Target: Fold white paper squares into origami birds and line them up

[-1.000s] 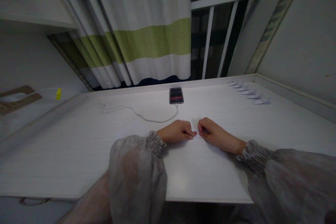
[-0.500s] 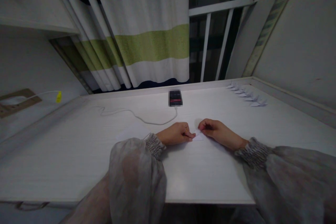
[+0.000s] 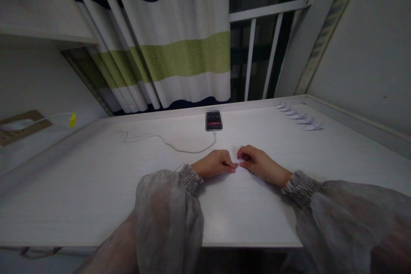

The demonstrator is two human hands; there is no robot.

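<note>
Both my hands rest on the white table [image 3: 80, 188] near its middle, fingertips almost touching. My left hand [image 3: 215, 163] is curled, its fingers pinched on a small piece of white paper [image 3: 240, 163] lying flat on the table. My right hand [image 3: 253, 160] is curled too, its fingertips pressed on the same paper from the right. Most of the paper is hidden under the fingers. Grey gauzy sleeves cover both forearms.
A small dark device [image 3: 213, 120] sits at the table's far middle with a white cable [image 3: 160, 139] trailing left. A row of several folded white paper shapes [image 3: 298, 115] lies at the far right. A striped curtain [image 3: 180, 51] and white railing [image 3: 266, 47] stand behind.
My right hand has slid left toward my left hand, closing the gap over the paper. The view has shifted slightly.
</note>
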